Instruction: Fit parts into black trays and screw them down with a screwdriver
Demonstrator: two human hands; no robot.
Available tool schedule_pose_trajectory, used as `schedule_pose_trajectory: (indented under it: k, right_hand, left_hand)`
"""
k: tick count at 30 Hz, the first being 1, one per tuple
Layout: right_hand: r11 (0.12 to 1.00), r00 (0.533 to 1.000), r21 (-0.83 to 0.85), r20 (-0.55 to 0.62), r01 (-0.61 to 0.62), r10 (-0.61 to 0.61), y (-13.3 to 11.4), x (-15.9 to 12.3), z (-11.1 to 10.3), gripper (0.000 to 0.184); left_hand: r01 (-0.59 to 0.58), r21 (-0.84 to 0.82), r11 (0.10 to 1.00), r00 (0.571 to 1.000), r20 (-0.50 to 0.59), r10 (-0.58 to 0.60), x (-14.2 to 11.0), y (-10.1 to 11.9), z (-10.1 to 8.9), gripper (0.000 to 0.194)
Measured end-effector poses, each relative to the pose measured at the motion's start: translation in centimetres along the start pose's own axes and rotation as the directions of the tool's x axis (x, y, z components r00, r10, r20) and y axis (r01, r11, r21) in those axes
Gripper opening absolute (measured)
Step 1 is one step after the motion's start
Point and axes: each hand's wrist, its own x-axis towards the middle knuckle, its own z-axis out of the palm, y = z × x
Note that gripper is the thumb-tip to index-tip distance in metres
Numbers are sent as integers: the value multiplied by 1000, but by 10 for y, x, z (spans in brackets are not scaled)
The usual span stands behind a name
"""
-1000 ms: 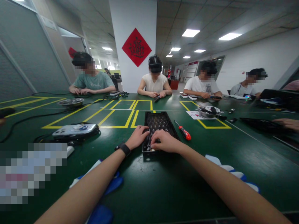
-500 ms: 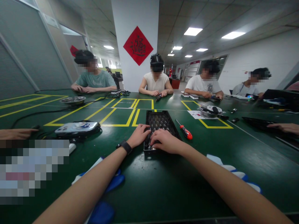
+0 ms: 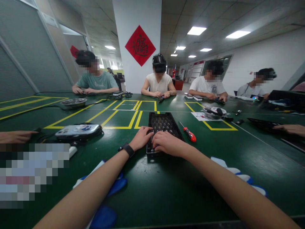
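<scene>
A long black case point(image 3: 164, 119) with rows of small pale parts inside lies lengthwise in front of me on the green table. My left hand point(image 3: 142, 137) is at its left wall, with fingers bent over the rim. Bent and close together, the fingers of my right hand point(image 3: 166, 142) reach into the near end of the case. Their tips are hidden, so I cannot see what they pinch. A red-handled screwdriver point(image 3: 189, 134) lies just right of the case.
White-and-blue gloves point(image 3: 118, 186) lie under my left forearm, with another glove point(image 3: 240, 175) by my right. A phone-like device point(image 3: 79, 130) rests at left. Metal bowls point(image 3: 215, 113) stand farther off. Co-workers sit around the table; a hand point(image 3: 289, 130) shows at far right.
My right hand has turned slightly and its fingers have moved a little left within the near end of the case. My left hand stays at the rim.
</scene>
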Motion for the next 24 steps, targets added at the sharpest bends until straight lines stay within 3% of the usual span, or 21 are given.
schedule_pose_trajectory:
  k: [17,21,24]
  right_hand:
    - [999,1000,47,3,24,-24,6,-1,-2,15]
    - [996,986,87,-166,-6,20,7,-2,-13,18]
    - [965,899,258,-409,-48,154,9,-1,-36,23]
  left_hand:
    - [14,-6,1000,1000,9,-14,0,1,-1,40]
    - [19,-47,999,1000,-2,-19,0,1,-2,39]
    - [42,-142,989,998,-36,-47,4,-1,-1,38]
